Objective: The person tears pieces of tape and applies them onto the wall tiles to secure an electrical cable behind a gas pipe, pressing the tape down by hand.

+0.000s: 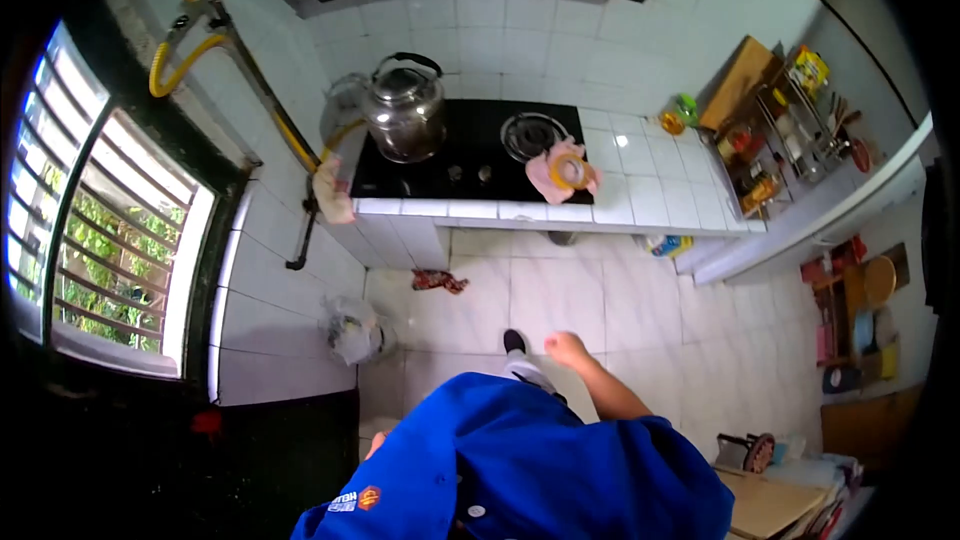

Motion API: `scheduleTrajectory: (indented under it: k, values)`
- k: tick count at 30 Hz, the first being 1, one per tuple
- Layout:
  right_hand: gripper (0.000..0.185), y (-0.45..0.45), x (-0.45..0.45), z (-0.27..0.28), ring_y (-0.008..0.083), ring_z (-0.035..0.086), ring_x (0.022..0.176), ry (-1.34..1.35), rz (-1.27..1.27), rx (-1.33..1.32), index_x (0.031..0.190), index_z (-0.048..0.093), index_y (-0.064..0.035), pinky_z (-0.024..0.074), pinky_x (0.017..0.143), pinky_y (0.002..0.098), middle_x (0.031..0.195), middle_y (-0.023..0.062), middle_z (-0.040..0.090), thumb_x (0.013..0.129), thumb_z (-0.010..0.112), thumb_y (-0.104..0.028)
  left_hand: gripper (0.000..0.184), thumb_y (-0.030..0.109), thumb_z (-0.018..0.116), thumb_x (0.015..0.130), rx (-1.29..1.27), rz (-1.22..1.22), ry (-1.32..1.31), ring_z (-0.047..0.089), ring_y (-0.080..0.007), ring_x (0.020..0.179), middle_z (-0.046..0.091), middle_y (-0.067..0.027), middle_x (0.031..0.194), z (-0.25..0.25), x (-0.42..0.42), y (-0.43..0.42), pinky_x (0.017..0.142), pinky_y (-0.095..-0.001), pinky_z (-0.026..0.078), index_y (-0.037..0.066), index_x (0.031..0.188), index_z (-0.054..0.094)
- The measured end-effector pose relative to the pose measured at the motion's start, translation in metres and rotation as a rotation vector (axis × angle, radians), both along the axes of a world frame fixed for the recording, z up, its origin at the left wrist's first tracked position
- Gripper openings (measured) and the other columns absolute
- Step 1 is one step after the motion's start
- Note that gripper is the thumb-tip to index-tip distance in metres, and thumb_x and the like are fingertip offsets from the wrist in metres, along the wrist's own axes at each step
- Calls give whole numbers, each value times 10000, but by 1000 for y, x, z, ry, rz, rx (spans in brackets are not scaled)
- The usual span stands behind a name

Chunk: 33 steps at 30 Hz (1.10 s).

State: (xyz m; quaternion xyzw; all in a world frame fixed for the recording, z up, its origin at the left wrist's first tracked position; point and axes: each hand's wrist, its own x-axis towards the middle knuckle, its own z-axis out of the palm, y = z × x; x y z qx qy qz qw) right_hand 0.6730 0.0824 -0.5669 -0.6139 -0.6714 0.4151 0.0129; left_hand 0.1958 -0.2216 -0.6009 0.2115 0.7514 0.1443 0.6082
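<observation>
Over the floor in front of my body hangs my right hand [567, 349], its fingers curled in and nothing visible in them. My left hand [376, 443] barely shows past the blue shirt [500, 460]; its fingers are hidden. Neither hand touches anything on the counter. A steel kettle [405, 118] with a black handle stands on the left side of the black gas hob [470, 140]. At the hob's front right corner lies a pink cloth [546, 180], with an orange ring-shaped thing [572, 172] on it. Behind the cloth is the right burner [534, 135].
A bagged bin [356, 332] stands by the left wall, and a red patterned cloth [439, 281] lies on the floor. The counter's right end holds a condiment rack [790, 130] and cutting board [742, 80]. A barred window [110, 220] is at left; boxes [770, 500] are at lower right.
</observation>
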Motion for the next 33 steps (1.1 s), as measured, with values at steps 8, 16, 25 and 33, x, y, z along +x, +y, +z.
scheduleTrajectory:
  k: [8, 16, 25, 33]
  values:
    - [365, 206, 29, 56, 375, 614, 1044, -48, -199, 602, 1165, 645, -61, 506, 877, 441, 1130, 181, 644, 842, 681, -228, 134, 99, 755, 819, -4, 162, 54, 623, -137, 729, 700, -69, 824, 16, 35, 42, 674, -307, 514, -3, 855, 675]
    - [300, 365, 31, 67, 376, 353, 1366, -343, 148, 906, 1108, 690, -78, 317, 1048, 627, 1365, 92, 539, 816, 655, -135, 141, -48, 611, 791, 279, 306, -54, 626, -115, 767, 662, -36, 804, 79, 117, 150, 720, -257, 501, -2, 914, 660]
    - [183, 345, 40, 106, 255, 595, 927, 277, -35, 905, 1011, 617, -26, 452, 840, 396, 1007, 98, 662, 904, 645, -172, 120, -11, 612, 851, 398, 58, 223, 640, -112, 844, 699, -56, 876, 121, 166, 208, 782, -274, 516, -9, 950, 680]
    - [281, 218, 22, 231, 164, 596, 775, 925, -252, 507, 1028, 620, 9, 488, 891, 342, 833, 60, 644, 968, 606, -265, 218, 68, 684, 900, 667, -107, -20, 641, -150, 970, 677, -86, 1005, 241, 220, 401, 862, -299, 517, -27, 1092, 648]
